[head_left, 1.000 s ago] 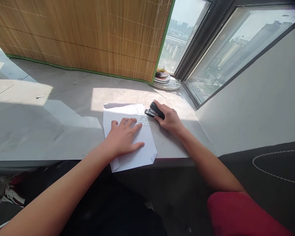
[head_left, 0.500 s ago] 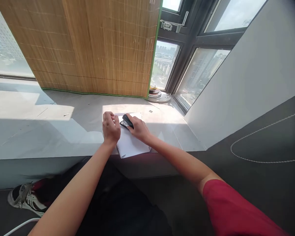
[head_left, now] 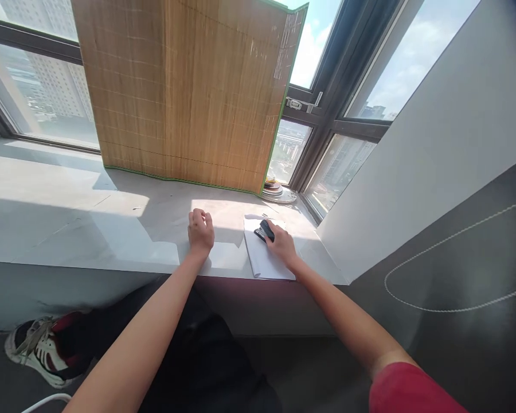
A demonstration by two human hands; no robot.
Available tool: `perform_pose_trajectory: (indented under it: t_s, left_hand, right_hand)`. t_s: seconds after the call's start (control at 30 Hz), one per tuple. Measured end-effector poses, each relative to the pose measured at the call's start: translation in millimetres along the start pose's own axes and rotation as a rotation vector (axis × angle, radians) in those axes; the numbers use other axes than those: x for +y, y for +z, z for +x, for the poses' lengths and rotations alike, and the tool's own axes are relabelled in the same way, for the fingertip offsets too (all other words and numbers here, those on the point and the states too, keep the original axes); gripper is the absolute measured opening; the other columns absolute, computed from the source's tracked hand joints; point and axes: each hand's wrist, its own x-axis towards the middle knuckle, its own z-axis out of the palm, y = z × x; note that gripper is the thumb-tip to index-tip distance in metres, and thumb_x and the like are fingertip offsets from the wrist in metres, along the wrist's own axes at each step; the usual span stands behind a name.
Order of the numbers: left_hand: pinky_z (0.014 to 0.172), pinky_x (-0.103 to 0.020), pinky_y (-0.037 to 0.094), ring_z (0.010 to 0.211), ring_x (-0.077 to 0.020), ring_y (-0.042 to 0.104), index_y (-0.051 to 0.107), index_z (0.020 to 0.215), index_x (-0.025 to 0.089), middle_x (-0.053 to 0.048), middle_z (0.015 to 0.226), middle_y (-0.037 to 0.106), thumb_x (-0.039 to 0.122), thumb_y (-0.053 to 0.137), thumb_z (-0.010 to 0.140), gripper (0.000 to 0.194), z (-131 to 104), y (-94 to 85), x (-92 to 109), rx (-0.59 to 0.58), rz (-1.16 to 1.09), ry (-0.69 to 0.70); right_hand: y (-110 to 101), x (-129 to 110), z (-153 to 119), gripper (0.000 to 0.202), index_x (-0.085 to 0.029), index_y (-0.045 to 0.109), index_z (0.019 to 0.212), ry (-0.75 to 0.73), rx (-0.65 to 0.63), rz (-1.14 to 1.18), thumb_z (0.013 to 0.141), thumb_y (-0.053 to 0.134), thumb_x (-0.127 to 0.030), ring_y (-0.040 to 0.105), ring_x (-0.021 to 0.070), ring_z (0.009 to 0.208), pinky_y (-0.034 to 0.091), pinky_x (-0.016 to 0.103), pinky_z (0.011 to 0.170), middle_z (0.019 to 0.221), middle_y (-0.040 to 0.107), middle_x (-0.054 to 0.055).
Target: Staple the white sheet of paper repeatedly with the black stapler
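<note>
My right hand (head_left: 281,244) is wrapped round a black stapler (head_left: 264,230), which rests over the upper part of a white stack of paper (head_left: 264,259). The paper lies on the pale window ledge (head_left: 163,221), close to its front edge. To the left, apart from the paper, my left hand (head_left: 201,230) rests on the ledge with its fingers curled; whatever they may hold is hidden.
A bamboo blind (head_left: 189,97) hangs down to the ledge in front of the windows. Stacked round plates (head_left: 279,192) sit in the window corner. A small scrap (head_left: 136,208) lies on the ledge at left. A beaded cord (head_left: 413,304) hangs at right.
The paper and the stapler in my right hand have shifted right, away from my left hand. The view has tilted up and turned a little.
</note>
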Motion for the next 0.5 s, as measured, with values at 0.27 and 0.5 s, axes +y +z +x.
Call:
perform_pose_trajectory:
  t_s: [0.27, 0.5]
  left_hand:
    - [0.070, -0.034, 0.035, 0.071, -0.0201, 0.043, 0.034, 0.080, 0.027, 0.000, 0.076, 0.045, 0.029, 0.038, 0.111, 0.031, -3.8, 8.9, -1.3, 0.024, -0.199, 0.136]
    - [0.062, -0.033, 0.028, 0.058, -0.0173, 0.039, 0.036, 0.069, 0.026, 0.002, 0.061, 0.041, 0.038, 0.032, 0.112, 0.045, -9.5, 7.6, 3.0, -0.187, -0.228, 0.116]
  right_hand:
    - [9.8, 63.9, 84.9, 0.052, -0.017, 0.072, 0.144, -0.125, 0.202, 0.298, 0.105, 0.054, -0.045, 0.062, 0.0334, 0.144, 0.046, 0.051, 0.124, 0.150, 0.070, 0.017]
    - [76.0, 48.1, 124.6, 0.049, -0.022, 0.076, 0.138, -0.041, -0.110, 0.273, 0.092, 0.070, -0.038, 0.050, 0.0420, 0.156, 0.034, 0.059, 0.131, 0.159, 0.063, 0.016]
